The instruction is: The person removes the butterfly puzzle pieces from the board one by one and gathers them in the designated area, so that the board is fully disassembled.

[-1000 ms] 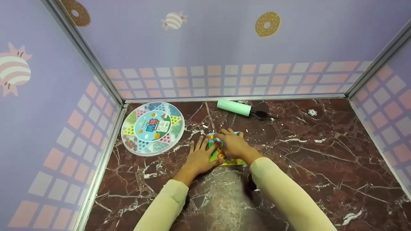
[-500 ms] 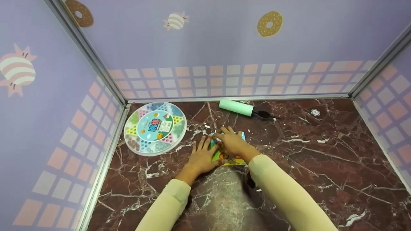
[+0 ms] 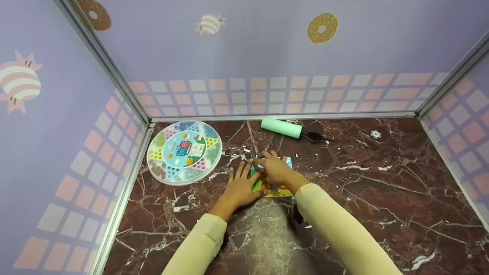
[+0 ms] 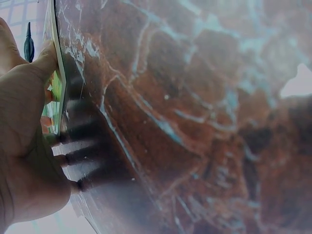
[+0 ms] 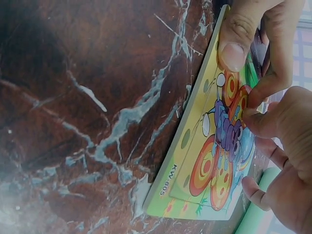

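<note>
A flat jigsaw puzzle board [image 3: 282, 194] with a cartoon butterfly lies on the dark marbled surface under both hands. My left hand [image 3: 240, 190] rests along its left side, fingers spread; in the right wrist view the left thumb [image 5: 234, 54] presses the board's yellow border. From above, my right hand [image 3: 278, 171] reaches over the picture with bent fingers. Its fingertips touch the face of the board near the butterfly's body, as the right wrist view shows. Much of the picture's upper middle is hidden beneath that hand.
A round Chinese checkers set [image 3: 184, 152] in a clear case lies at the left. Behind the board is a mint-green hand pump [image 3: 282, 128] with a black end. A small round white-and-dark disc [image 3: 376, 134] sits at the back right. Patterned walls enclose the back and sides.
The head view has shifted slightly. My right hand's outer fingers have drawn in a little to the left, showing more of the board's light-blue upper right corner. The left hand stays put.
</note>
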`<move>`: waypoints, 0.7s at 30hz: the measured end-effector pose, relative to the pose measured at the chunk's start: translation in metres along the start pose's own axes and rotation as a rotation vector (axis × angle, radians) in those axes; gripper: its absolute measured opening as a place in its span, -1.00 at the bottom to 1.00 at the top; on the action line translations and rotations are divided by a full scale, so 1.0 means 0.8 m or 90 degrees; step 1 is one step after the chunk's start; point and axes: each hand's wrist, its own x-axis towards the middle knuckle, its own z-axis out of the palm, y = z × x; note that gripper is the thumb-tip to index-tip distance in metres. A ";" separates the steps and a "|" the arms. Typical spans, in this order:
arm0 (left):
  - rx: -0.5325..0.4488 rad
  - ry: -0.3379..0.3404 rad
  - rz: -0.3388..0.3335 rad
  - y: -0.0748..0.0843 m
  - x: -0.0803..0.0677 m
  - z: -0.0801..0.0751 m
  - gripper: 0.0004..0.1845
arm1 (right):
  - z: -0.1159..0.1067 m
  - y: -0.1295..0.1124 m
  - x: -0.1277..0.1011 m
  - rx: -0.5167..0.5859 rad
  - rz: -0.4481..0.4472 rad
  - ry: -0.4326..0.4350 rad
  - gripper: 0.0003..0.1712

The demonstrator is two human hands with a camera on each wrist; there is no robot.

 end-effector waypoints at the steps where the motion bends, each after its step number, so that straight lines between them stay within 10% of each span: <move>1: 0.005 0.001 -0.002 0.000 0.000 0.000 -0.08 | 0.000 0.000 0.000 0.001 0.003 -0.001 -0.49; 21: -0.005 0.022 -0.002 0.001 -0.001 0.002 -0.05 | 0.004 0.001 0.005 0.045 0.016 0.015 -0.37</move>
